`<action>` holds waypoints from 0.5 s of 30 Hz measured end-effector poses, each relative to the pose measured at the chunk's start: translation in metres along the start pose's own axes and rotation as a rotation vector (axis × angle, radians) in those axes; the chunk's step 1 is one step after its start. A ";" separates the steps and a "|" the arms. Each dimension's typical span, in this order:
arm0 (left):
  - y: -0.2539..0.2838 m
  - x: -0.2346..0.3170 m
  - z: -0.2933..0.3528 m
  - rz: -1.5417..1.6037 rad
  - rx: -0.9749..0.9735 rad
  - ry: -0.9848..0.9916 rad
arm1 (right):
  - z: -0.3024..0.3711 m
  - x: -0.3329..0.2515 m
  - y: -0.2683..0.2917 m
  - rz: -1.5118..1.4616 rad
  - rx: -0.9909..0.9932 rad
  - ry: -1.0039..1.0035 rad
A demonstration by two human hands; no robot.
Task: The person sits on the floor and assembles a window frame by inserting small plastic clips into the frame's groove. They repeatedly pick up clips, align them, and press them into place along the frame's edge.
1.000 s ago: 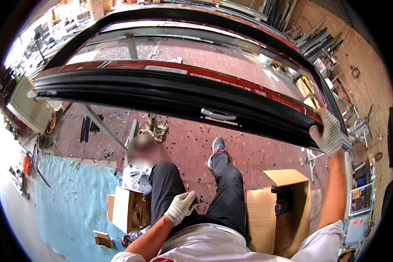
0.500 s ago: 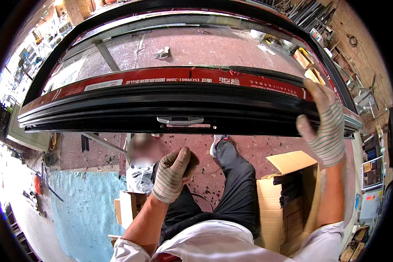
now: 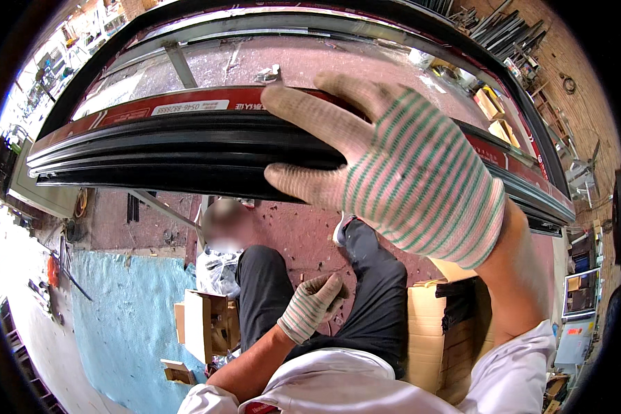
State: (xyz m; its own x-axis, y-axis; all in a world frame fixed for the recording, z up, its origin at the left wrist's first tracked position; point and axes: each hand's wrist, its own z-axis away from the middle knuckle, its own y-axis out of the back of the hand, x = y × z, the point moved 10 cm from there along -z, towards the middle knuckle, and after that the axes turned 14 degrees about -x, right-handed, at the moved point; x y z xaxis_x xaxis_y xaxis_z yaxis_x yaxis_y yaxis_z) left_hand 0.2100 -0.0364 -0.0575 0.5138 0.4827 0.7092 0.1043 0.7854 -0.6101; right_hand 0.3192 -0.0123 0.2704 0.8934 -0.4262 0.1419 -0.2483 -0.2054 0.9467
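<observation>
A black window frame is seen stretched across the upper frame, a gloved left hand is held loosely curled and empty at lower centre, and a gloved right hand is spread wide at centre right, in front of the frame's edge.

Both gloves, right hand and left hand, are cream with green stripes. The frame is black with a red strip, trousers dark, floor mat pale blue.
</observation>
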 end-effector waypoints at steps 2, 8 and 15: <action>0.006 -0.001 0.004 0.006 -0.001 -0.019 | -0.005 0.001 -0.005 -0.068 0.020 0.013; 0.015 0.024 0.005 -0.021 -0.013 -0.058 | -0.007 0.008 -0.008 -0.137 -0.027 0.026; 0.017 0.057 -0.003 -0.051 -0.017 -0.174 | -0.006 0.005 -0.004 -0.041 -0.040 0.059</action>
State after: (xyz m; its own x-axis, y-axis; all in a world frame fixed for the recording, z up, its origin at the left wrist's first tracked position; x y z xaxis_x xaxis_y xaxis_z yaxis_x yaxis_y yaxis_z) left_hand 0.2435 0.0030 -0.0282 0.3524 0.5037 0.7888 0.1418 0.8043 -0.5770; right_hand 0.3268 -0.0078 0.2687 0.9232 -0.3654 0.1188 -0.1972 -0.1854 0.9627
